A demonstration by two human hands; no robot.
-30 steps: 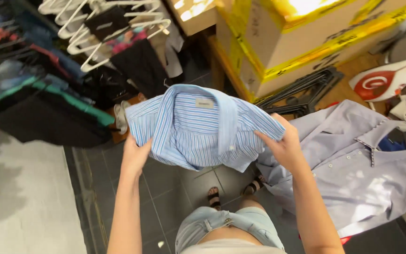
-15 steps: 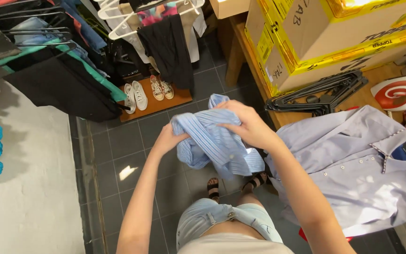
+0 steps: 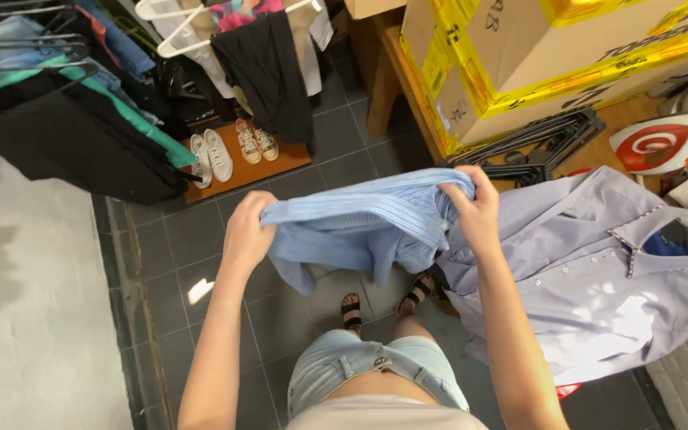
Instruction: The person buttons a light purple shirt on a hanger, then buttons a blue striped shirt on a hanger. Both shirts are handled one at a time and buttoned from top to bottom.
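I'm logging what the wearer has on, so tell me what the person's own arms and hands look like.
Both forearms are bare, with no sleeves in view. The left hand and right hand wear no gloves; no rings, watch or bracelets show. Each grip is simply bare fingers.

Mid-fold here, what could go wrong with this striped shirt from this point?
The blue striped shirt is pinched only at its two ends by the left hand and right hand; its middle sags and could unfold. It hangs over the floor tiles, so a loose grip may drop it there.
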